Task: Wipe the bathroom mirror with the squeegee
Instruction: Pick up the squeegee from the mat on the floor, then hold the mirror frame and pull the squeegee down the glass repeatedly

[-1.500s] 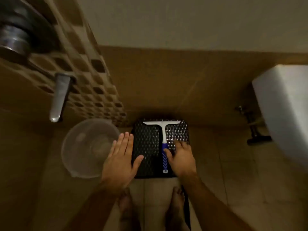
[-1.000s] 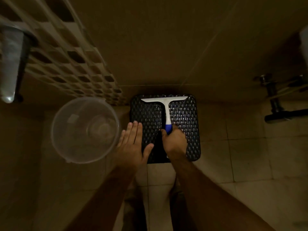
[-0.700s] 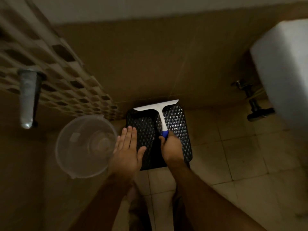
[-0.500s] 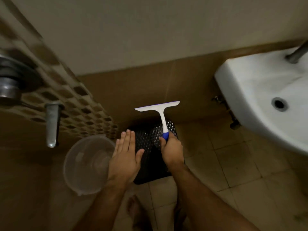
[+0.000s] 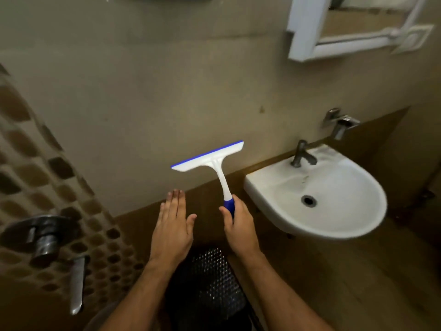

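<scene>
Gripping T-shaped plastic squeegee [image 5: 216,163], right hand [image 5: 239,229]

I'm seeing the brown tiled floor [image 5: 358,295] carrying a black woven stool [image 5: 212,283] standing below my forearms.

Bare forearms, sleeveless, ringless hands [image 5: 171,225]

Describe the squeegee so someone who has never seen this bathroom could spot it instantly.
Start at the white wall-hung sink on the right; just to its left, the right hand holds the squeegee up in front of the beige wall. It is T-shaped: white head and neck, blue strip along the blade's top edge, blue grip. Nothing else nearby is blue; the left hand beside it is empty and flat.
</scene>
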